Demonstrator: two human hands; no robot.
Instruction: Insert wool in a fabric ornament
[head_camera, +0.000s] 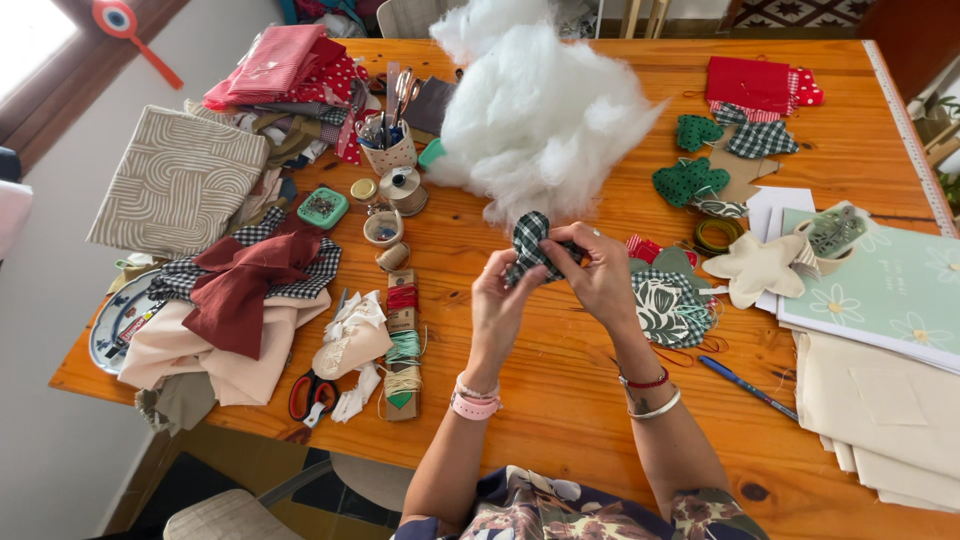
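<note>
1. Both hands are raised above the wooden table (560, 400), meeting around a small green-and-white checked fabric piece (528, 243).
2. The left hand (497, 300) pinches the checked piece from below and the left, fingers curled tight on the cloth.
3. The right hand (600, 275) closes on it from the right, thumb and fingertips pressed into the fabric, so the piece sits between the two hands.
4. Just beyond the hands lies a big heap of white stuffing (540, 115), its lower edge near the checked piece.
5. To the right of the right hand, close by, lies a leaf-print patch (668, 310), and farther right a cream star-shaped cushion (757, 268).
6. Beyond those, further off, sit green dotted stuffed shapes (690, 180).
7. Right of the right forearm a blue pen (747, 387) lies on the wood.
8. Left of the left hand stands a row of thread spools (402, 345), and past them red-handled scissors (312, 396).
9. Farther left, well apart from the hands, folded fabrics (235, 310) are piled up.
</note>
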